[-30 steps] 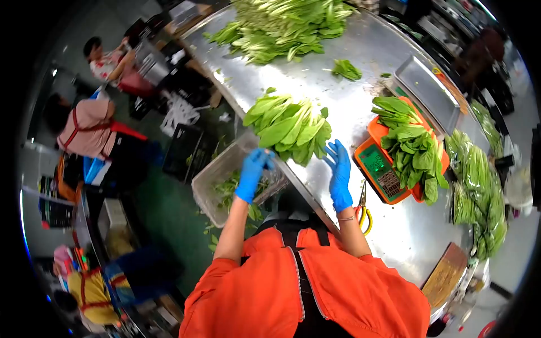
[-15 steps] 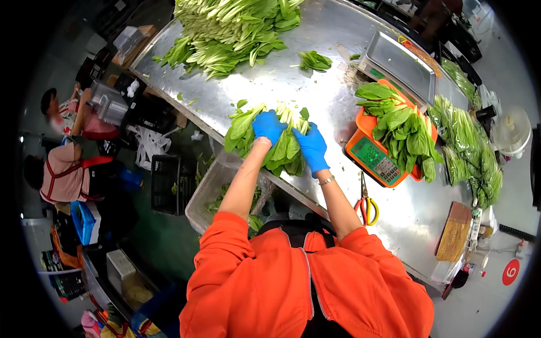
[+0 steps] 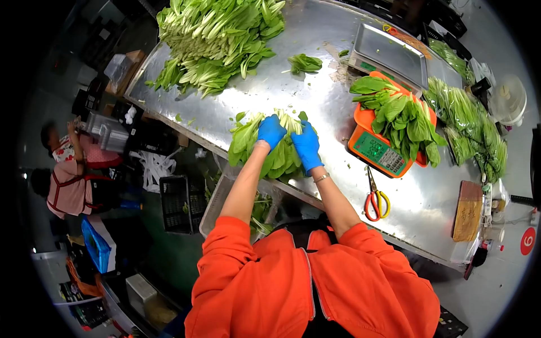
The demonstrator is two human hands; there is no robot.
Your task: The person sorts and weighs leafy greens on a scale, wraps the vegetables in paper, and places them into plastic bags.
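A bunch of leafy greens [image 3: 282,158] lies at the near edge of the metal table [image 3: 225,119]. My left hand [image 3: 271,133], in a blue glove, is closed on the left part of its pale stems. On the right part, my gloved right hand [image 3: 306,147] has its fingers wrapped around the stems; its fingertips are partly hidden. To the right, more greens [image 3: 401,115] lie on an orange scale [image 3: 369,145] with a lit green display. Red and yellow scissors [image 3: 376,197] rest below the scale.
A large pile of greens [image 3: 220,42] is at the upper left. Right of it are a small bunch [image 3: 305,63], a second scale [image 3: 390,53], bagged greens [image 3: 470,127] and a wooden block [image 3: 468,211]. A bin [image 3: 217,203] stands below the table edge. Two people are at the left.
My hands have come from beside the bunch onto its stems and closed on them. The view has shifted, so the large pile appears further left.
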